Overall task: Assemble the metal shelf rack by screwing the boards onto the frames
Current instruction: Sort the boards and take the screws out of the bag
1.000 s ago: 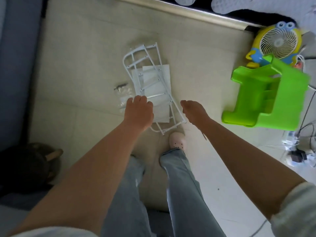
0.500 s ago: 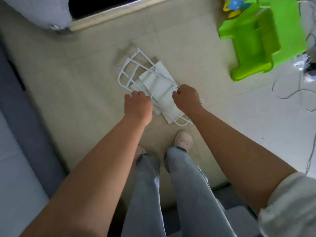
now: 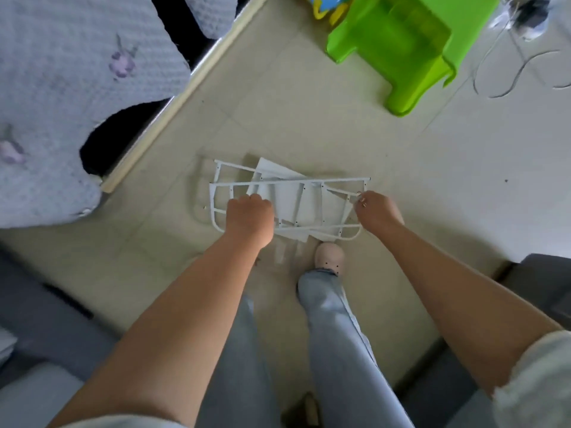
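— What surrounds the person on the pale tiled floor (image 3: 355, 134)?

— A bright green plastic stool (image 3: 398, 47) lies tipped over at about one o'clock, well apart from the work. A yellow and blue toy (image 3: 324, 7) peeks out just beside it at twelve o'clock. White cables (image 3: 506, 72) loop across the floor at two o'clock. A bed with a quilted grey cover (image 3: 61, 97) printed with purple flowers fills the ten o'clock side, edged by a light wooden rail (image 3: 182, 97). Grey upholstery (image 3: 40, 329) sits at eight o'clock and again at four o'clock.

— And what stands close to the parts?

— One foot in a pale pink perforated shoe (image 3: 330, 256) is planted just beside the near edge of the pile, at six o'clock from it, below light blue jeans (image 3: 333, 335).

— Where are the shelf pieces?

— At the centre, in a loose stack: white metal frames (image 3: 287, 183) made of thin rails lie over flat white boards (image 3: 309, 205), the boards fanned at different angles beneath.

— What are the hands doing?

— The left hand (image 3: 251, 216) is curled into a fist around the frame's left part, knuckles up. The right hand (image 3: 377, 208) pinches the frame's right end, fingertips closed on a thin rail. Whether the stack is lifted off the floor or resting on it cannot be told.
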